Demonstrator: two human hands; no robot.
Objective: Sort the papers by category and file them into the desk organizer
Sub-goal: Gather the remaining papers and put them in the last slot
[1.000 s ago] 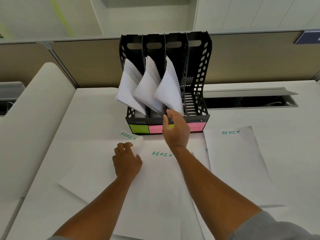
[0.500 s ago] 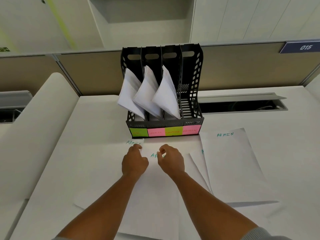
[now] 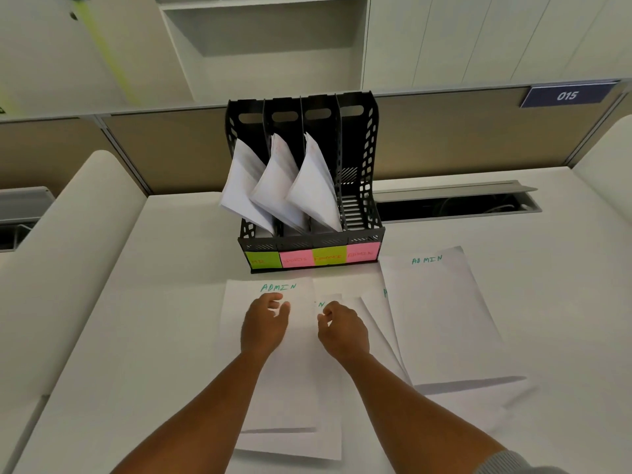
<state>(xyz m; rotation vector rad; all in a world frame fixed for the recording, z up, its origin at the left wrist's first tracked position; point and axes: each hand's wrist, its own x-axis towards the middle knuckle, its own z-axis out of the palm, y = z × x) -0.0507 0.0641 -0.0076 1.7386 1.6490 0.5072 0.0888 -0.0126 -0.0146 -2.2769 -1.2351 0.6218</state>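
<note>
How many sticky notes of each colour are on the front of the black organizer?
Green sticky notes: 2
Pink sticky notes: 2
Total: 4, one on the front of each organizer slot.

Both forearms are bare; a grey knit sleeve (image 3: 513,461) edge shows at the right elbow.
</note>
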